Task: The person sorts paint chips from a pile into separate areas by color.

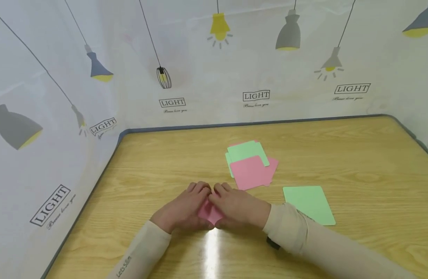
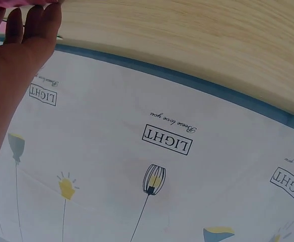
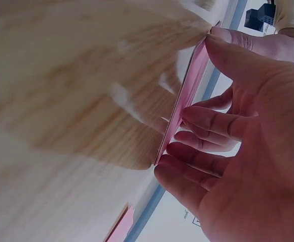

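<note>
A pink sheet of paper (image 1: 209, 214), bent up in creases, is between my two hands low over the table in the head view. My left hand (image 1: 187, 206) pinches its left side, fingers at the far edge and thumb at the near one. On the other side my right hand (image 1: 241, 206) pinches it the same way. From the right wrist, the pink paper (image 3: 191, 88) shows nearly edge-on, with thumb and fingertips at its edges. Only the curled fingers of my left hand (image 2: 23, 43) show in the left wrist view. Both hands cover most of the sheet.
Beyond my hands lies a loose pile of green sheets (image 1: 243, 152) and pink sheets (image 1: 249, 173). A single green sheet (image 1: 309, 203) lies by my right sleeve (image 1: 292, 228), partly covered by it. A white lamp-printed cloth (image 1: 207, 77) walls the wooden table (image 1: 158, 162) at back and sides.
</note>
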Available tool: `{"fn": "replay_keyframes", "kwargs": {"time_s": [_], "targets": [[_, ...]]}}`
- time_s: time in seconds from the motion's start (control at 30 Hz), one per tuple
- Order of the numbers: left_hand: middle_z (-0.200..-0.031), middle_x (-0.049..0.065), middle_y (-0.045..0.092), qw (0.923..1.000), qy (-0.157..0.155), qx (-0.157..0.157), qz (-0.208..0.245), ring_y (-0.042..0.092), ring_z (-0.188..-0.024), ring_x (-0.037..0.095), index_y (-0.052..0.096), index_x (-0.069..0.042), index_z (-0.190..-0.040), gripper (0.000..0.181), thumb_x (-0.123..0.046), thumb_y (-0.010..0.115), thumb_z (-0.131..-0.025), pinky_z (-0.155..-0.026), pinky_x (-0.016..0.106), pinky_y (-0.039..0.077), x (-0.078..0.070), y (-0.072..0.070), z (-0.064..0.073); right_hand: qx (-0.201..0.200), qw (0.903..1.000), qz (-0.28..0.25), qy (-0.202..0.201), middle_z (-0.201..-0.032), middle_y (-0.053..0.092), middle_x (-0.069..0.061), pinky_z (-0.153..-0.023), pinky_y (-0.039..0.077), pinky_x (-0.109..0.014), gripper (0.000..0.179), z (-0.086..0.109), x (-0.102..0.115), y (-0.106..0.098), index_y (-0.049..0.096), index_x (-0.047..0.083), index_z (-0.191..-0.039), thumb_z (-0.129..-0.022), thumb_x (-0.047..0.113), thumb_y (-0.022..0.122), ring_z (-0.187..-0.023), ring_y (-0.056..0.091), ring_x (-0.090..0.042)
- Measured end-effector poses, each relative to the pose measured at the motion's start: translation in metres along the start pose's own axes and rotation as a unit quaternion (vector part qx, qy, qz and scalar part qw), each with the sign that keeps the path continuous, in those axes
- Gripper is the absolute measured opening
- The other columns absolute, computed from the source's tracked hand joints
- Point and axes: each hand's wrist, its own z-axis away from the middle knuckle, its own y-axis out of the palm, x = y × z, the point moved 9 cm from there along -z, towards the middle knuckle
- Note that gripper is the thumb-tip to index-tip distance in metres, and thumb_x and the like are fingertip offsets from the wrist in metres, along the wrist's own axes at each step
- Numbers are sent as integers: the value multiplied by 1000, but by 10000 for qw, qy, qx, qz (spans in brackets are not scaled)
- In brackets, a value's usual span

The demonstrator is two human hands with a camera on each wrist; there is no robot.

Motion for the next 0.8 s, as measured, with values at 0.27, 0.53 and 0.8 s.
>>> {"fn": "replay_keyframes", "kwargs": {"time_s": [0.27, 0.53, 0.8], "targets": [[-119, -3, 38, 9995, -273, 167, 13, 34, -107, 15, 47, -14, -115, 67, -56, 67, -67, -91, 32, 36, 1, -2, -4, 228, 9995, -205, 87, -116, 42, -9, -84, 42, -30, 69, 2, -5, 2, 44, 7, -125, -77, 55, 57, -100, 41, -21], [-109, -1, 46, 9989, -378, -234, 157, 40, -102, 16, 53, -12, -109, 47, -48, 58, -81, -89, 30, 38, 9, -11, -28, 354, 9982, -442, 202, -120, 41, -9, -85, 41, -31, 57, 8, -24, -2, 50, 12, -113, -71, 46, 68, -105, 40, -21], [-126, 2, 36, 9989, -435, -186, 28, 31, -115, 18, 41, -12, -126, 78, -68, 52, -72, -94, 32, 35, 7, -9, -73, 379, 9913, -876, 904, -120, 41, -7, -82, 43, -34, 56, 21, -97, -23, 51, 9, -116, -67, 21, 75, -108, 40, -23]]}}
